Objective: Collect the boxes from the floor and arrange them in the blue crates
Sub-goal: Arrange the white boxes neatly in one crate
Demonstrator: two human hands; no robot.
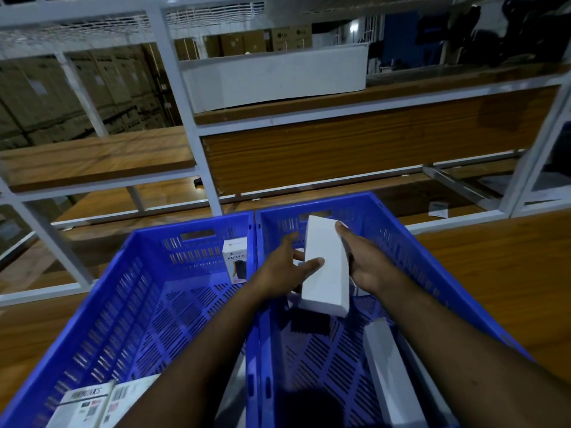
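White and plain, a long box [326, 267] hangs in both hands above the right blue crate [432, 261], its far end pointing at the crate's back wall and its near end tipped down toward the slatted bottom. Left hand [285, 270] is on the box's left edge, thumb curled over the top face, fingers tucked beneath. Right hand [367, 264] clamps the opposite long edge, thumb laid along the top near the far corner, the other fingers hidden behind the box. Under it, more is already in this crate: a small dark box [310, 324] lying flat on the bottom, and a long pale box [387, 372] lying along the right wall, near the lower edge of the picture.

Over to the left blue crate [102, 307], touching its neighbour side by side. A white carton printed "HALLEY" [235, 257] stands upright in the far right corner, against the shared wall. Down at the near left corner lie two flat white packs with barcodes [95, 403], side by side, partly cut off by the frame.

Both crates sit on a wooden surface [494, 273]. Behind them rises a white metal rack [182, 97] with wooden shelves, and brown cartons [61, 97] are stacked in the dim background beyond.
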